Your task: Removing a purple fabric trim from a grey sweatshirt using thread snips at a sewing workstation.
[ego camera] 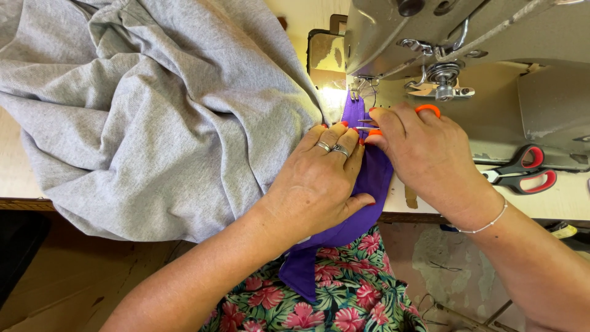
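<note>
Floral lap (pixel 344 301) nearest; grey fabric (pixel 153 104) crowds purple strip (pixel 372 178); scissors (pixel 522 172) aside.

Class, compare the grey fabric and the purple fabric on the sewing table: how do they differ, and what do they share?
The grey fabric is a large, bunched heap covering the table's left; the purple fabric is a narrow strip. The grey is mottled, the purple plain. The grey lies mostly on the table; the purple hangs over its edge into the lap. Both meet by the machine's needle, under the left hand and right hand.
</note>
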